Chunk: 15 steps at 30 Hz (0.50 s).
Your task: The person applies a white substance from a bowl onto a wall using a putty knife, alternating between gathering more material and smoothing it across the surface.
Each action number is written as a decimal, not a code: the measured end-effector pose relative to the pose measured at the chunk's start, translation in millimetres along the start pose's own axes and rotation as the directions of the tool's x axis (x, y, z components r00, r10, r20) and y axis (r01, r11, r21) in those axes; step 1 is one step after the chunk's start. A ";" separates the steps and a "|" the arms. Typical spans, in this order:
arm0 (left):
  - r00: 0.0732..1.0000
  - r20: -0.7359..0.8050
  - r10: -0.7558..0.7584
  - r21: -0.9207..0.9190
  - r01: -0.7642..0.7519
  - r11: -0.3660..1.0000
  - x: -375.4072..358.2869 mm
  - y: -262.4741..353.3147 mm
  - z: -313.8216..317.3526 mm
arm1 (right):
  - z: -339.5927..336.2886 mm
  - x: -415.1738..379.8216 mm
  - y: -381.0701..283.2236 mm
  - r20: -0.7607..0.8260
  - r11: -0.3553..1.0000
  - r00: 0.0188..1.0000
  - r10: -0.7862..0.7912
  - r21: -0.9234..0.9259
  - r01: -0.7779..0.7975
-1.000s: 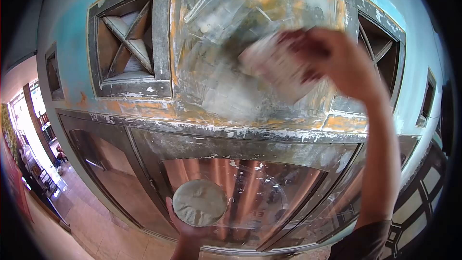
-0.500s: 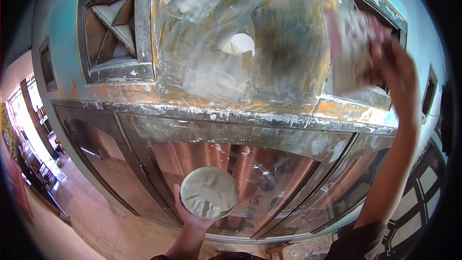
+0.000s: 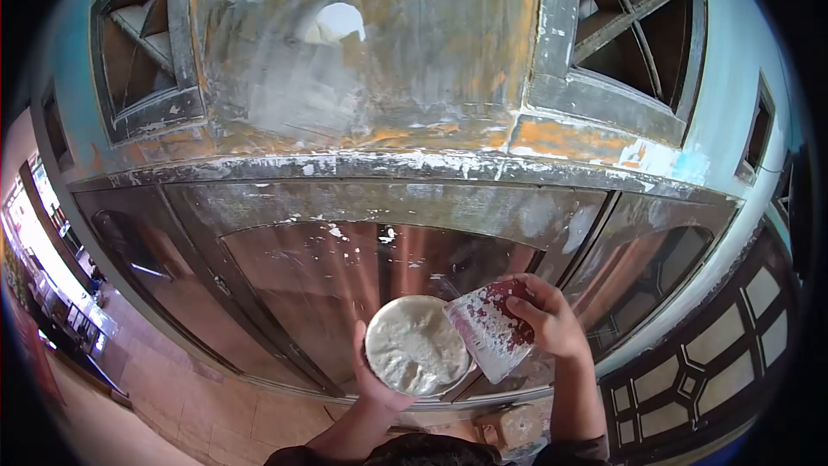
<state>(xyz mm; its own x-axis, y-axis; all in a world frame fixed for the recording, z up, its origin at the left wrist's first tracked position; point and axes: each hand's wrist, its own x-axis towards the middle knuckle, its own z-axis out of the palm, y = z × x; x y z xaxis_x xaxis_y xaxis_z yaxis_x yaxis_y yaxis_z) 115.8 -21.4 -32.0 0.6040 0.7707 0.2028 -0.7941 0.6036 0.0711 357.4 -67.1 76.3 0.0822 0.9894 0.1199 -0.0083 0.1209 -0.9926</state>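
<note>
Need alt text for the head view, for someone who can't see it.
A person's left hand holds up a round tub of pale paste, while the right hand holds a flat, paste-smeared red scraper at the tub's rim. Behind them, dark-framed glass panels sit below a patchy grey and orange wall with a bright white patch.

The right grip [image 3: 556,324], raised before the wall [image 3: 431,34] a second ago, is now down by the bowl [image 3: 417,299], and the dark red flat tool [image 3: 493,330] overlaps the bowl's right rim. The white patch [image 3: 341,22] and the right opening's crossed bars [image 3: 632,15] now show clear of the tool. The wall sits higher in view, the bowl further right.
</note>
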 end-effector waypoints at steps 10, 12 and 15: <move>0.995 -0.054 -0.086 0.015 0.087 0.996 8.8 -40.7 -5.6 | -23.6 9.8 -8.7 0.098 0.934 0.995 0.038 -0.356 0.000; 0.992 -0.081 -0.093 -0.010 0.093 0.996 9.1 -46.8 -1.6 | -24.8 15.9 8.5 0.181 0.946 0.982 -0.051 -0.307 0.105; 0.985 0.104 -0.135 -0.127 0.148 0.981 12.5 -48.2 -10.8 | -23.9 19.4 14.3 0.202 0.972 0.979 0.043 -0.235 0.006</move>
<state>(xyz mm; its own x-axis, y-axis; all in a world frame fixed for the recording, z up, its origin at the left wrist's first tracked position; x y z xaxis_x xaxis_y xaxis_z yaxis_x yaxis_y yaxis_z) 162.4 -38.6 -43.4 0.6954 0.6568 0.2916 -0.6810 0.7319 -0.0243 382.7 -48.1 64.0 -0.1209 0.9896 0.0785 0.2265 0.1044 -0.9684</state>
